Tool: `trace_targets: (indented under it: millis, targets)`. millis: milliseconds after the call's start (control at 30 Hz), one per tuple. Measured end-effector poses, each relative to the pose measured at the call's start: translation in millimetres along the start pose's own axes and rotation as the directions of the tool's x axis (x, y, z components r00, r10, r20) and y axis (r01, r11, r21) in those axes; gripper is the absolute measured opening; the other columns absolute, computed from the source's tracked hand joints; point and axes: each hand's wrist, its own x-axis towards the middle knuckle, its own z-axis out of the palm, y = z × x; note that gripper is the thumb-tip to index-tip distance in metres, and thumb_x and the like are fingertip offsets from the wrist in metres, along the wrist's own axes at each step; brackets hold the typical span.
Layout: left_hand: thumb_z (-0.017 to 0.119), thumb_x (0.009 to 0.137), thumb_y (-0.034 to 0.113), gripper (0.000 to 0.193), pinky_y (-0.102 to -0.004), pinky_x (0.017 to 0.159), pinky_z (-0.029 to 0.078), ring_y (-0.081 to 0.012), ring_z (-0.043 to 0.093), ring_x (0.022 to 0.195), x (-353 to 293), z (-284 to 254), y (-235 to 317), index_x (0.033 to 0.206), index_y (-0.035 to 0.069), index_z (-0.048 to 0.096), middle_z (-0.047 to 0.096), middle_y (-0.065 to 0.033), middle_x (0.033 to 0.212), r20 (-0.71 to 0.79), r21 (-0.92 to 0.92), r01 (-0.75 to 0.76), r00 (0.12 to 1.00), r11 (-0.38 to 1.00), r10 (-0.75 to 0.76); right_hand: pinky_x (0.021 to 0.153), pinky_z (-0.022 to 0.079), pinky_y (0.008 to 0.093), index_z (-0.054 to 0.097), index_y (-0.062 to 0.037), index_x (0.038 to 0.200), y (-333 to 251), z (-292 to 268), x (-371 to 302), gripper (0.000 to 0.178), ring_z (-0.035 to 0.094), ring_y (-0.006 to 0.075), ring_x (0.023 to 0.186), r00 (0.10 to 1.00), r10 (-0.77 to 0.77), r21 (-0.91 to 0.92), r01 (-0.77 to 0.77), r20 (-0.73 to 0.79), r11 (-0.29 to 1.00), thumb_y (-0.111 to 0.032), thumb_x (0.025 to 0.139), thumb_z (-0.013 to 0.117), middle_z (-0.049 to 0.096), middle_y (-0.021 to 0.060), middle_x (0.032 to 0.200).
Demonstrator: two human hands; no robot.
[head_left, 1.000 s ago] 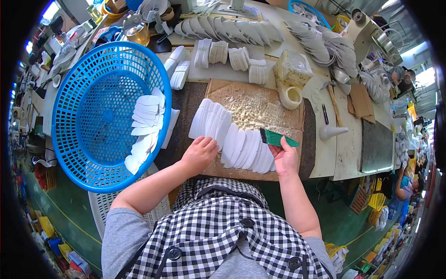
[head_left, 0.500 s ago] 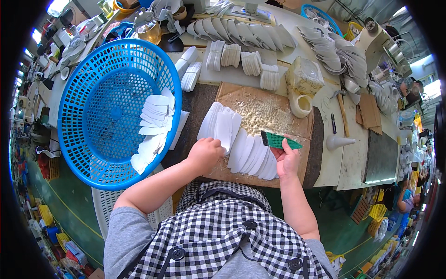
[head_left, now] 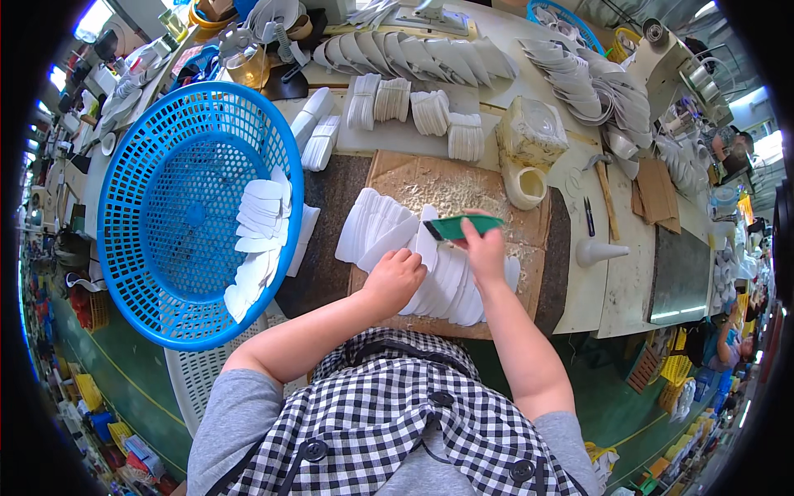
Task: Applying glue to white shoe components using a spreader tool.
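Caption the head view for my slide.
Green brush in the right hand, left hand touching fanned white strips on a cardboard sheet.

The left hand (head_left: 395, 283) is farther right. The right hand (head_left: 485, 250) has shifted left, bringing the green brush (head_left: 465, 226) over a white piece (head_left: 426, 247).

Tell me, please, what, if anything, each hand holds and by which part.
The right hand grips the green brush by its handle, behind the dark bristles. The left hand touches the white pieces; whether it grips one cannot be told.
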Motion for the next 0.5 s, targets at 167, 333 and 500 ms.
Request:
trace_targets:
  millis: [167, 333, 500]
  targets:
    - [0.057, 0.076, 0.010, 0.025, -0.0368, 0.087, 0.042, -0.0236, 0.053, 0.097, 5.5, -7.3, 2.8, 0.100, 0.010, 0.064, 0.058, -0.0038, 0.098, -0.018, 0.053, -0.009, 1.000, 0.999, 0.010, 0.074, 0.054, 0.0314, 0.061, -0.0073, 0.105, -1.1, 27.7, 30.2, 0.015, 0.069, 0.0191, 0.087, 0.791, -0.593, -0.330, 0.606, 0.151, 0.724, -0.002, 0.090, 0.062, 0.069, 0.0081, 0.094]
    - [0.063, 0.080, 0.011, 0.022, -0.0393, 0.086, 0.041, -0.0248, 0.052, 0.098, 13.4, -14.9, -13.2, 0.102, 0.012, 0.064, 0.058, -0.0043, 0.095, -0.214, -0.196, 0.183, 0.951, 0.964, -0.224, 0.074, 0.054, 0.0333, 0.062, -0.0089, 0.104, 10.8, 9.7, -6.7, 0.022, 0.069, 0.0275, 0.086, 0.800, -0.551, -0.367, 0.599, 0.236, 0.712, 0.003, 0.086, 0.062, 0.069, 0.0117, 0.097]
    - [0.070, 0.077, 0.014, 0.030, -0.0415, 0.087, 0.041, -0.0263, 0.050, 0.105, 68.9, -20.8, -43.7, 0.106, 0.014, 0.065, 0.055, -0.0066, 0.105, -0.194, -0.059, 0.178, 0.963, 0.982, -0.186, 0.076, 0.053, 0.0311, 0.062, -0.0064, 0.104, 32.3, -10.0, -78.4, 0.020, 0.068, 0.0239, 0.086, 0.864, -0.451, -0.407, 0.503, 0.224, 0.763, 0.003, 0.086, 0.063, 0.069, 0.0124, 0.096]
